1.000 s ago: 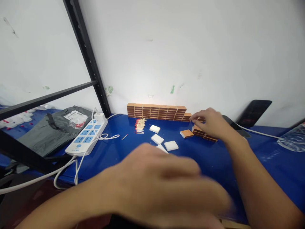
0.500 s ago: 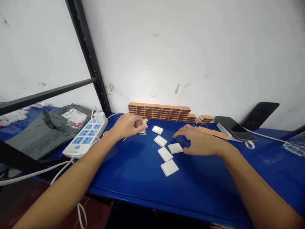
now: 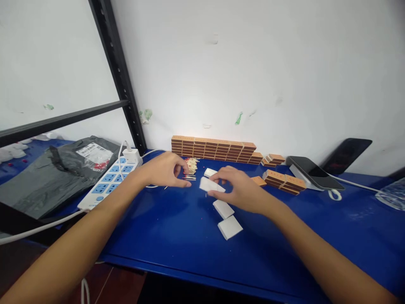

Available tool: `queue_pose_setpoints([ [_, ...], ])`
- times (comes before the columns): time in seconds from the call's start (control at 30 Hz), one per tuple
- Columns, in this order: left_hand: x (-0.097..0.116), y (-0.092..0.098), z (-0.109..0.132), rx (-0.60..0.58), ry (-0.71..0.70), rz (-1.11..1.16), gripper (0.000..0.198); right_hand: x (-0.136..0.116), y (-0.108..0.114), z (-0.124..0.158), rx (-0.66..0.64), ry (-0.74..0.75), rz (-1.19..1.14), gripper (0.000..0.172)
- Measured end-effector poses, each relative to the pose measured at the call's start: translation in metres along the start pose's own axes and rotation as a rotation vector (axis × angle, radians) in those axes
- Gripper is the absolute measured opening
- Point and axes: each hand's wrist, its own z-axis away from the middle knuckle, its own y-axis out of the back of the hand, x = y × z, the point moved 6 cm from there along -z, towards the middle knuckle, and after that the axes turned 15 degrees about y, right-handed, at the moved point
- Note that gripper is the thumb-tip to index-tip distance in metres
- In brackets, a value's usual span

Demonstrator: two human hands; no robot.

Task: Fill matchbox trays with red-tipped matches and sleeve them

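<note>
My left hand (image 3: 166,169) hovers with thumb and fingers apart, holding nothing, beside a pile of matchsticks (image 3: 191,165) with red heads. Below the pile a few matches (image 3: 190,177) lie side by side on the blue table. Between its thumb and fingers, my right hand (image 3: 238,190) grips a white matchbox tray (image 3: 209,185), tilted just above the table. Another white tray (image 3: 209,172) shows partly behind it. Nearer to me lie two more, a white tray (image 3: 223,209) and a white tray (image 3: 230,228).
Stacked orange-brown matchboxes (image 3: 215,150) form a low row along the wall, with smaller stacks (image 3: 283,181) at the right. A phone (image 3: 308,169) leans on a white stand. On the left are a power strip (image 3: 109,181), a grey plastic bag (image 3: 60,177) and a black shelf post (image 3: 118,63).
My right hand has moved left and now holds a white tray. My left hand has drawn slightly back from the matchstick pile, its fingers parted.
</note>
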Motion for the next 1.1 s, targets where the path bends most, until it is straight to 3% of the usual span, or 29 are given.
queue_pose_setpoints([
  [0.07,-0.001,-0.007,0.005,-0.085,-0.012,0.055,0.050,-0.014,-0.018,-0.015,-0.055,0.063,-0.018,0.025],
  [0.17,-0.007,-0.016,0.008,-0.122,0.006,0.022,0.060,-0.019,-0.036,-0.033,-0.135,0.089,-0.042,0.032],
  [0.23,-0.011,-0.021,0.007,-0.122,0.019,-0.029,0.056,-0.013,-0.040,-0.042,-0.162,0.079,-0.087,0.031],
  [0.33,-0.016,-0.026,0.006,-0.129,0.026,-0.040,0.046,0.005,-0.042,-0.054,-0.133,0.037,-0.101,0.016],
  [0.53,-0.017,-0.034,0.006,-0.172,0.036,0.052,0.054,0.029,-0.056,-0.074,-0.089,0.007,0.033,0.005],
  [0.67,-0.019,-0.038,0.005,-0.193,0.036,0.071,0.047,0.031,-0.061,-0.074,-0.120,-0.001,0.064,0.010],
  [1.1,-0.034,-0.031,0.001,-0.157,0.086,0.047,0.049,0.034,-0.045,-0.049,-0.123,-0.037,0.054,0.016],
])
